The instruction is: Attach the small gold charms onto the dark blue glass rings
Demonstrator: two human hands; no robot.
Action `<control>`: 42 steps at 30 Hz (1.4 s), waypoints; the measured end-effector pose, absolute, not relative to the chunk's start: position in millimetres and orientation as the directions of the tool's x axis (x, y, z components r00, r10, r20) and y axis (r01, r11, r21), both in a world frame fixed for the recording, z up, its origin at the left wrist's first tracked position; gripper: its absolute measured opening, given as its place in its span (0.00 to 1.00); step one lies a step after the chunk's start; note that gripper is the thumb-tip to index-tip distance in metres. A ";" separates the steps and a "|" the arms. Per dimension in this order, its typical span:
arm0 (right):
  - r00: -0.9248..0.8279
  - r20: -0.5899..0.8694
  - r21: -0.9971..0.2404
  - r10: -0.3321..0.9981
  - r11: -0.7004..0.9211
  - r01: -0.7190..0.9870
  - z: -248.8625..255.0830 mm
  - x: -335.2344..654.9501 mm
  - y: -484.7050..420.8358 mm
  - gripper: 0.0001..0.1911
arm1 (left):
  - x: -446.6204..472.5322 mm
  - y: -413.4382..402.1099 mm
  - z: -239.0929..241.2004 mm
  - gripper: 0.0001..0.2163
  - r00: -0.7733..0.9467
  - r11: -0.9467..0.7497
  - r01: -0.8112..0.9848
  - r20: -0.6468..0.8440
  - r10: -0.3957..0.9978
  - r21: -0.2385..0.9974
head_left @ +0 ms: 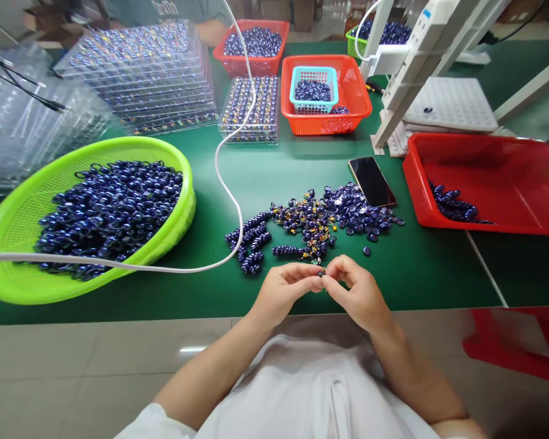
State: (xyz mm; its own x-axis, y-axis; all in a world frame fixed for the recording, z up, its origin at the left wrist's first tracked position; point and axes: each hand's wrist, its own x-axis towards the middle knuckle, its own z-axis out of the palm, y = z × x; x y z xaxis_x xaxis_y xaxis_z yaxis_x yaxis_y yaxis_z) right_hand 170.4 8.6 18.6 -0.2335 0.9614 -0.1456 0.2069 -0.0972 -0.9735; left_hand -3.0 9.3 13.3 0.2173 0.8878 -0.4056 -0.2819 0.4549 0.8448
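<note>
My left hand point(284, 291) and my right hand point(354, 291) meet at the near edge of the green table point(274, 177), fingertips pinched together on one small dark blue part point(321, 274). Just beyond them lies a loose heap of dark blue shiny parts point(315, 219), some stacked in short rows point(251, 241) at the left, some with yellow bits in the middle, and flat caps point(354, 207) at the right.
A lime green basket point(22, 213) of blue parts sits at the left, with a white cable point(231, 183) across it. A phone point(372, 181), red trays point(521, 177), an orange basket point(354, 91) holding a small blue basket point(313, 90), and stacked clear trays point(146, 73) stand behind.
</note>
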 end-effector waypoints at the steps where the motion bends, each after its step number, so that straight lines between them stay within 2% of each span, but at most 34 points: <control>1: -0.249 -0.137 -0.981 0.959 -0.097 0.167 16.5 171.2 8.3 0.06 | -2.7 9.6 12.3 0.09 0.207 0.458 -0.303 -0.411 0.888 0.836; 5: -0.223 -0.094 -0.993 0.970 -0.077 0.084 4.1 180.9 4.0 0.08 | -1.6 10.5 13.4 0.10 0.168 0.454 -0.313 -0.422 0.891 0.834; 8: -0.177 -0.041 -0.993 0.983 -0.020 0.119 -3.2 187.2 -2.2 0.07 | 0.6 10.9 15.5 0.10 0.161 0.448 -0.300 -0.418 0.894 0.842; 14: -0.192 0.142 -0.957 0.971 0.184 0.224 -4.9 188.7 -9.6 0.03 | 6.1 12.4 16.9 0.09 0.144 0.447 -0.233 -0.423 0.894 0.864; 22: -0.254 0.399 -0.818 0.881 0.467 0.336 -2.4 181.4 -3.9 0.10 | 10.4 13.5 16.7 0.06 0.157 0.433 -0.244 -0.405 0.901 0.868; 26: -0.297 0.457 -0.724 0.839 0.544 0.424 -4.0 179.5 -2.6 0.11 | 12.6 12.5 12.2 0.06 0.124 0.385 -0.171 -0.368 0.922 0.907; 29: -0.322 0.403 -0.711 0.857 0.515 0.479 -2.0 181.3 -2.9 0.09 | 12.1 10.9 8.8 0.07 0.124 0.358 -0.080 -0.348 0.929 0.930; 35: -0.316 0.160 -0.819 0.935 0.304 0.486 10.0 186.6 -0.9 0.05 | 8.1 4.7 5.2 0.10 0.204 0.227 0.091 -0.241 0.949 0.970; 39: -0.253 0.000 -0.882 0.967 0.119 0.456 12.9 188.7 3.7 0.06 | 7.8 2.2 4.6 0.09 0.214 0.149 0.094 -0.167 0.962 0.984; 42: -0.205 -0.114 -0.917 0.972 -0.023 0.398 10.0 189.9 6.3 0.08 | 8.1 2.3 6.9 0.10 0.205 0.180 0.058 -0.188 0.960 0.982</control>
